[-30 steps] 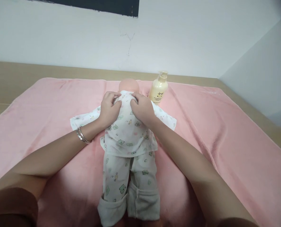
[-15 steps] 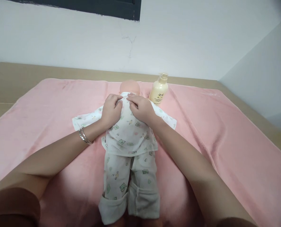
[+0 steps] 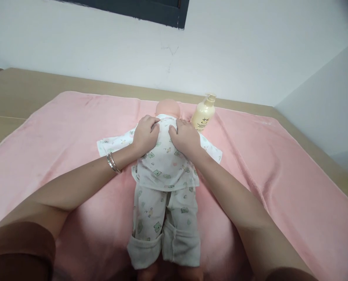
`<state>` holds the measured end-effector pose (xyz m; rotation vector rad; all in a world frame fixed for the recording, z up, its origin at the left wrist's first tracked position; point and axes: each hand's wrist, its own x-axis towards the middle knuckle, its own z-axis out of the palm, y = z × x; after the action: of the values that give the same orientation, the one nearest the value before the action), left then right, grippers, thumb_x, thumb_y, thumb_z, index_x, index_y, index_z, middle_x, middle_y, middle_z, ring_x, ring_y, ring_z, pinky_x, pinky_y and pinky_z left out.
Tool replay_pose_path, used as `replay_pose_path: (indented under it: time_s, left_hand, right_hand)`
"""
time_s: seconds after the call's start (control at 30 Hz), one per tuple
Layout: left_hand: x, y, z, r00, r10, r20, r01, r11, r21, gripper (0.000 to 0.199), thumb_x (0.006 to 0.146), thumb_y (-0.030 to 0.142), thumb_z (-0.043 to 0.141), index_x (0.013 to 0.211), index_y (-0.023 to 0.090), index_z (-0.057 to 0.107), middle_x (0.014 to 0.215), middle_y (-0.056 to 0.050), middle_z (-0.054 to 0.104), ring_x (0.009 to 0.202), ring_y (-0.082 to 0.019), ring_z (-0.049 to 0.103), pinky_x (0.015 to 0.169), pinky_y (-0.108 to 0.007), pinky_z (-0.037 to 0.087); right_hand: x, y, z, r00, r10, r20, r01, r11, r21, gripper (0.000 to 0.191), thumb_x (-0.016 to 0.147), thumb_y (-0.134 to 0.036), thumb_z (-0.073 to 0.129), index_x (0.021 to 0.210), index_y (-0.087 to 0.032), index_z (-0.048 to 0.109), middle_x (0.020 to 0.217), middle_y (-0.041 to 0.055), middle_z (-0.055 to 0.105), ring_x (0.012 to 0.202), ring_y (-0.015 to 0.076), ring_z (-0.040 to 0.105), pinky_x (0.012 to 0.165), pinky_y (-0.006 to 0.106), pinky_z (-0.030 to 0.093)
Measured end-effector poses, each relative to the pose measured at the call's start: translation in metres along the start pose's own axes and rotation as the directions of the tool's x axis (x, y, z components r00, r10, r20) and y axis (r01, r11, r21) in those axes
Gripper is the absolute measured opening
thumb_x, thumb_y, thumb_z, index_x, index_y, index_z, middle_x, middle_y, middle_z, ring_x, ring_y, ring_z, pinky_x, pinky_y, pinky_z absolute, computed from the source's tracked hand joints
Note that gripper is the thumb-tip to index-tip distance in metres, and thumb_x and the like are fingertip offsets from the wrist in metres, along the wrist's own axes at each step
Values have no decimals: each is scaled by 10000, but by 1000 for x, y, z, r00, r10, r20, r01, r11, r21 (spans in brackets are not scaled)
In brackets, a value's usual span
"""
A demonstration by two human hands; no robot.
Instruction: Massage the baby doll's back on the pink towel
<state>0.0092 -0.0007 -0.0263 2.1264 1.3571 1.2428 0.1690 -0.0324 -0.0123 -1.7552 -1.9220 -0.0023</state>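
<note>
A baby doll point(image 3: 165, 156) lies stretched out on a pink blanket, its bald head point(image 3: 168, 107) at the far end and no face showing. It wears a white printed top point(image 3: 168, 171) and matching trousers point(image 3: 150, 210) with turned-up cuffs. My left hand point(image 3: 146, 134) rests on the doll's left-side shoulder as I see it, thumb apart from the fingers. On the opposite shoulder lies my right hand point(image 3: 185, 138), fingers laid over the cloth and thumb spread toward the middle. Both hands are open and touch the top; some fingertips are hidden.
A cream-yellow pump bottle point(image 3: 203, 115) stands just right of the doll's head. The pink blanket point(image 3: 82, 128) covers much of a tan surface point(image 3: 33, 88), with folds on the right. Behind is a white wall point(image 3: 235, 50) with a dark frame point(image 3: 162, 13).
My right hand has slid outward from near the collar toward the shoulder. My left hand stays about where it was on the doll. The whole view has shifted slightly.
</note>
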Motion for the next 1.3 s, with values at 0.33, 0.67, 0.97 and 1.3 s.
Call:
replay_pose_path:
  time_s: [0.33,0.67,0.97,1.3]
  left_hand:
    - [-1,-1,1,1000,-3,11,2,1000,12,255,906,203,442,1002,206,678,1059,-77,665,1076,-237,598,1038,-428,479]
    - [-1,1,1,1000,-8,14,7,999,45,272,912,204,431,1022,198,679,1084,-74,666,1102,-225,601,1047,-409,487]
    - [-1,0,1,1000,-6,8,6,999,33,282,906,205,430,1027,191,685,1088,-75,668,1109,-222,603,1054,-404,487]
    - [-2,1,1,1000,-17,16,16,999,28,294,894,195,437,1053,184,683,1119,-77,671,1128,-222,599,1071,-407,476]
  right_hand:
    - [0,-1,-5,1000,8,29,-6,999,-36,347,978,-337,333,975,-158,630,1072,166,712,1036,311,628,989,455,448]
    - [1,-1,-6,999,15,34,-15,1000,-7,337,964,-347,332,941,-168,616,1029,154,709,975,307,622,916,436,455]
    - [2,-1,-7,999,11,50,-11,1000,-8,341,965,-341,332,944,-163,623,1028,156,709,967,307,622,897,427,454]
    - [1,3,-4,1000,-12,23,11,1000,16,341,957,-354,339,961,-166,624,1016,153,711,963,318,617,891,442,456]
